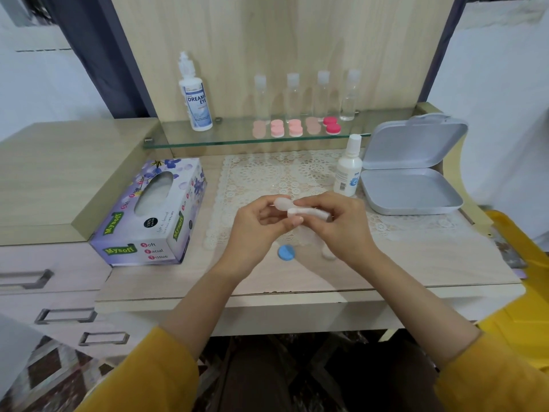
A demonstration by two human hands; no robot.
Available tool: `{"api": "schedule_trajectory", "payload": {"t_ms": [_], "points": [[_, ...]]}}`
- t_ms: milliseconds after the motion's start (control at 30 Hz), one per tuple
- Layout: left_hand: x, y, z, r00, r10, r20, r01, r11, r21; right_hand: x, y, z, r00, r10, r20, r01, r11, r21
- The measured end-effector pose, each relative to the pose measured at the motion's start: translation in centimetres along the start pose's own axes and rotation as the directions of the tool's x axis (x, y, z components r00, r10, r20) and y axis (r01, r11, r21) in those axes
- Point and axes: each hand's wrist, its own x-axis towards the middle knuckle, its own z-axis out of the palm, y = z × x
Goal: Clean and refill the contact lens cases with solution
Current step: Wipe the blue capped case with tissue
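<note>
Over the lace mat (267,176), my left hand (255,227) holds a translucent white contact lens case (281,202). My right hand (338,224) presses a folded white tissue (309,212) against that case. A blue cap (286,252) lies on the desk just below my hands, and a white cap (328,253) lies beside it, partly blurred. A small white solution bottle (348,168) stands upright at the mat's right edge. A large Dream Eye solution bottle (195,96) stands on the glass shelf (208,138).
A Mysoft tissue box (151,215) sits at the left of the desk. An open grey hinged box (413,173) lies at the right. On the shelf stand several clear empty bottles (292,96) and several pink lens cases (295,127).
</note>
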Motion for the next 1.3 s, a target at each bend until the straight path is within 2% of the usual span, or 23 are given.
{"api": "schedule_trajectory", "payload": {"t_ms": [267,500,633,733,933,1133,1300], "points": [[-0.3,-0.5,1.0,0.989,-0.11,-0.102,0.099,0.99,-0.104,-0.1,-0.6,-0.8,0.977,0.201,0.074,-0.211,0.961,0.177],[-0.2,-0.7,1.4,0.968,-0.122,-0.217,0.099,0.989,-0.112,-0.7,-0.4,-1.0,0.957,0.272,0.098,-0.287,0.939,0.192],[-0.4,-1.0,1.2,0.974,-0.114,-0.197,0.091,0.989,-0.121,-0.7,-0.5,-1.4,0.945,0.318,0.078,-0.326,0.896,0.301],[-0.6,-1.2,1.0,0.977,-0.126,-0.175,0.104,0.986,-0.128,-0.6,-0.1,-1.5,0.943,0.326,0.071,-0.332,0.896,0.295],[-0.9,-1.2,1.1,0.978,-0.157,-0.14,0.129,0.974,-0.187,-0.6,0.3,-1.5,0.899,0.433,0.061,-0.425,0.832,0.355],[-1.1,-1.4,1.1,0.988,-0.103,-0.114,0.085,0.985,-0.152,-0.6,-0.2,-1.6,0.874,0.478,0.085,-0.47,0.789,0.396],[-1.1,-1.5,1.2,0.973,-0.137,-0.184,0.104,0.978,-0.181,-0.4,-0.5,-1.6,0.872,0.479,0.101,-0.47,0.761,0.448]]}}
